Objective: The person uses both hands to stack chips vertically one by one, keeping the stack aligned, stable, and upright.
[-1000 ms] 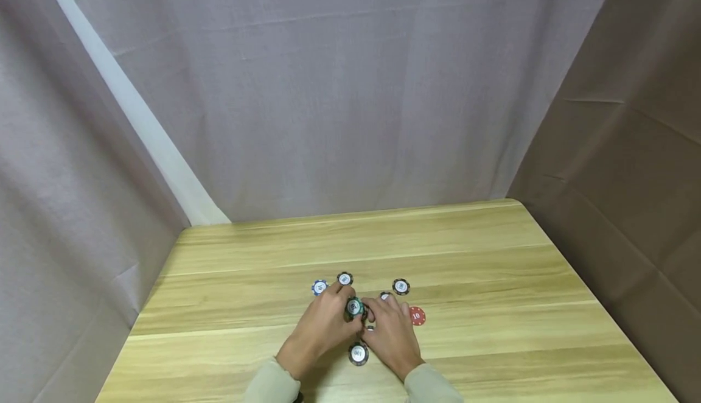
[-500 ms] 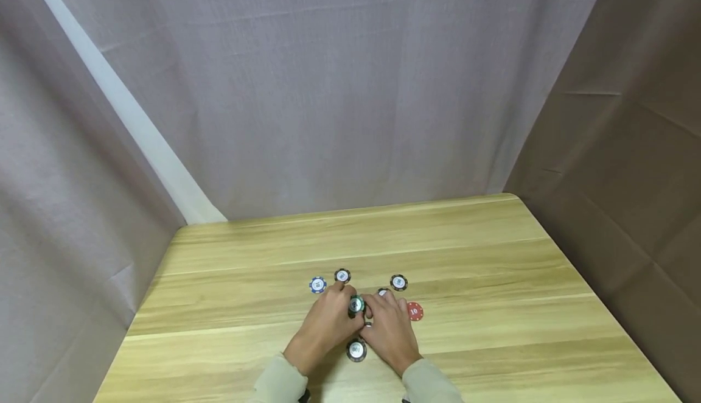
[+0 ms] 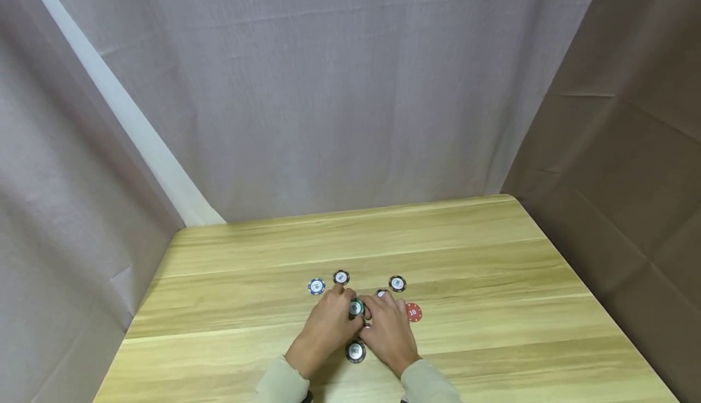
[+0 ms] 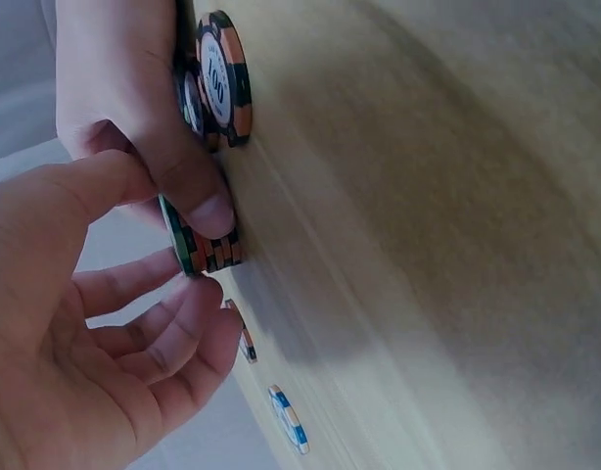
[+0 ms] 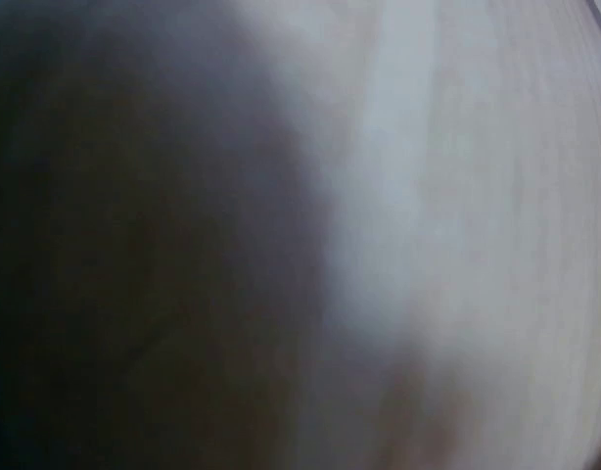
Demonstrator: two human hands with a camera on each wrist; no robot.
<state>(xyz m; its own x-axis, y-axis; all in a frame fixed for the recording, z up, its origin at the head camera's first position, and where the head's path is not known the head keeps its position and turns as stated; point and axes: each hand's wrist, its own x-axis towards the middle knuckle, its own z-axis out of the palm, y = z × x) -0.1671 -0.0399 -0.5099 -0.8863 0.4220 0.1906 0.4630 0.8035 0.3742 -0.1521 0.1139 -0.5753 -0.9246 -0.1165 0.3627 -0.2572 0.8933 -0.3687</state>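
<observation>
A short stack of poker chips [image 4: 222, 252], a green chip [image 3: 356, 307] on top of several black-and-orange ones, stands between the two hands. My left hand [image 3: 328, 322] curls round it from the left, fingertips at the green chip's edge. From the right, my right hand [image 3: 390, 333] grips the stack, with one digit pressed along its side in the left wrist view. A black chip marked 100 [image 3: 355, 351] lies nearer me; in the left wrist view it overlaps another chip [image 4: 191, 101]. The right wrist view is too blurred to show any chip.
Beyond the hands lie a blue chip [image 3: 316, 287], a black chip [image 3: 341, 277] and another black chip [image 3: 397, 283]. A red chip [image 3: 414, 312] sits beside the right hand, which partly covers one more black chip [image 3: 381, 293]. Grey curtains [image 3: 350, 86] surround the wooden table [image 3: 246, 251].
The head view shifts slightly. Both hands stay at the stack with almost no movement, and the loose chips keep their places on the table.
</observation>
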